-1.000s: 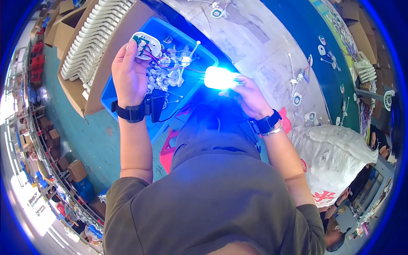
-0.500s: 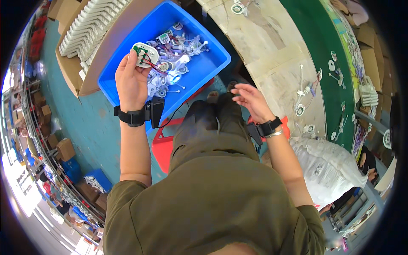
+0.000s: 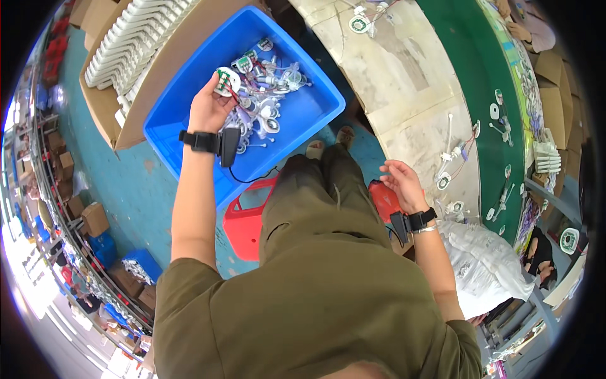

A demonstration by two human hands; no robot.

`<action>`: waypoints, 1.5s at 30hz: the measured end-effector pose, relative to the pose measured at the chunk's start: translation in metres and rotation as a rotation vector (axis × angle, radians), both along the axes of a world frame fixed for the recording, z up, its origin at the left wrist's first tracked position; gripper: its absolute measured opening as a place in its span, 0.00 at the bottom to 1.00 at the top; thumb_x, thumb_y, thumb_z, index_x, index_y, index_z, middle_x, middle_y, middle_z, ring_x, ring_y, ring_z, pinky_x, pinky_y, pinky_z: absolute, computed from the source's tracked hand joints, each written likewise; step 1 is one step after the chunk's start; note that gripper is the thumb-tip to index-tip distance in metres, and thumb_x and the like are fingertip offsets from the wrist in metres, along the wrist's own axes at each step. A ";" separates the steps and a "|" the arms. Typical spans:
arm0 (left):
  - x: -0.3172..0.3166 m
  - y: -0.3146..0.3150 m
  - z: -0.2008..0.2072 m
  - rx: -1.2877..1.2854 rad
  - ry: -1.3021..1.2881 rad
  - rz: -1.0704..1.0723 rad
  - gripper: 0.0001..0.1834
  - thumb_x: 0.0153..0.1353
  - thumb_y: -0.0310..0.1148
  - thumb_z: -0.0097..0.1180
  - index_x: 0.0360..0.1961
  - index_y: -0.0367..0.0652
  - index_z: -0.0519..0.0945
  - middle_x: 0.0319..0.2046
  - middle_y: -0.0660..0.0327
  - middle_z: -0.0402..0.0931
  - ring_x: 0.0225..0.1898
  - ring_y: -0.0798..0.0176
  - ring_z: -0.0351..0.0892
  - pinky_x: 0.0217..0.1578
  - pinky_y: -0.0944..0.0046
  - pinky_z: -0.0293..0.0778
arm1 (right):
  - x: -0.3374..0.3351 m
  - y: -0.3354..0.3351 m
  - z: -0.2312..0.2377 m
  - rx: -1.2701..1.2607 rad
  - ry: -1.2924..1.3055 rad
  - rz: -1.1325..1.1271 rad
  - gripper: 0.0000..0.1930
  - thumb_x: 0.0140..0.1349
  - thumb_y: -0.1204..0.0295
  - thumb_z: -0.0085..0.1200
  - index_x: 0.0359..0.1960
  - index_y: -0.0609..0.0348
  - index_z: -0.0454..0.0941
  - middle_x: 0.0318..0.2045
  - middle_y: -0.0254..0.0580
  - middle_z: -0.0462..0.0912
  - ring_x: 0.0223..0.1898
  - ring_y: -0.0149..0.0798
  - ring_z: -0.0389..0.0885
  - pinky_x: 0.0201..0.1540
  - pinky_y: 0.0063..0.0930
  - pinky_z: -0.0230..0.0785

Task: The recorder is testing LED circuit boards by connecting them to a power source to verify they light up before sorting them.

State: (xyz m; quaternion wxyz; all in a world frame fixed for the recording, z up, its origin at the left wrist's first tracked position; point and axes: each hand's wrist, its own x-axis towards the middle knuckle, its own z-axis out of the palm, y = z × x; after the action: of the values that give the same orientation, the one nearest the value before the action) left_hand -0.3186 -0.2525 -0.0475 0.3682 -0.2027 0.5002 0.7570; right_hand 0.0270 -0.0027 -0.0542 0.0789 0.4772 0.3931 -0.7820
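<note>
Over the blue bin (image 3: 315, 120), my left hand (image 3: 210, 110) pinches a white oval housing with a green circuit board (image 3: 226, 83). Red wires run from the board down among the parts in the bin. Several clear plastic parts (image 3: 268, 110) with wires and small boards lie piled inside it. My right hand (image 3: 404, 184) is empty, its fingers loosely bent and apart, beside the edge of the pale work table (image 3: 416, 114). Lying nearest to it on the table is a wired assembly with a white ring (image 3: 444, 181).
A cardboard box (image 3: 104, 117) of stacked white plastic parts (image 3: 129, 50) stands left of the bin. More assemblies lie on a green belt (image 3: 480, 107) to the right. Red stools (image 3: 243, 230) stand by my legs, and a white plastic sack (image 3: 480, 265) is at my right.
My left hand has shifted slightly right with the housing, lower over the pile. My right hand has moved right and nearer to me. The lit spot among the parts no longer shows.
</note>
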 end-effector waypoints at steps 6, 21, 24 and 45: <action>-0.103 0.056 -0.087 -0.466 0.083 0.041 0.15 0.53 0.39 0.49 0.36 0.38 0.70 0.28 0.57 0.73 0.32 0.60 0.73 0.32 0.61 0.69 | 0.023 0.011 0.005 0.050 -0.105 -0.093 0.10 0.57 0.71 0.42 0.39 0.59 0.68 0.33 0.37 0.74 0.29 0.28 0.72 0.36 0.20 0.64; 0.035 0.064 -0.072 -0.416 0.211 -0.378 0.15 0.55 0.38 0.48 0.41 0.42 0.67 0.37 0.61 0.70 0.36 0.64 0.71 0.32 0.69 0.65 | 0.079 0.122 -0.052 0.740 -0.145 -0.634 0.08 0.51 0.73 0.49 0.32 0.60 0.71 0.29 0.34 0.74 0.27 0.26 0.70 0.32 0.17 0.63; 0.049 0.072 -0.057 -0.407 0.239 -0.426 0.13 0.55 0.37 0.48 0.38 0.41 0.69 0.35 0.62 0.71 0.35 0.66 0.72 0.31 0.71 0.65 | 0.076 0.180 -0.064 1.202 -0.421 -0.469 0.15 0.48 0.66 0.53 0.34 0.64 0.71 0.30 0.42 0.75 0.32 0.35 0.72 0.36 0.25 0.64; 0.220 0.268 0.064 0.069 0.125 -0.948 0.17 0.57 0.40 0.44 0.38 0.36 0.69 0.33 0.57 0.73 0.35 0.64 0.74 0.36 0.68 0.68 | 0.014 0.082 0.036 1.863 0.110 -0.058 0.05 0.45 0.74 0.52 0.25 0.58 0.72 0.16 0.38 0.70 0.20 0.40 0.70 0.25 0.29 0.62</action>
State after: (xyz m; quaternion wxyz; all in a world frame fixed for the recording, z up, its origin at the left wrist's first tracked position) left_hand -0.0987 0.0158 0.0169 0.6487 0.1061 0.5333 0.5326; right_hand 0.0408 0.0789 -0.0187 -0.3740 0.3201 0.8528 -0.1744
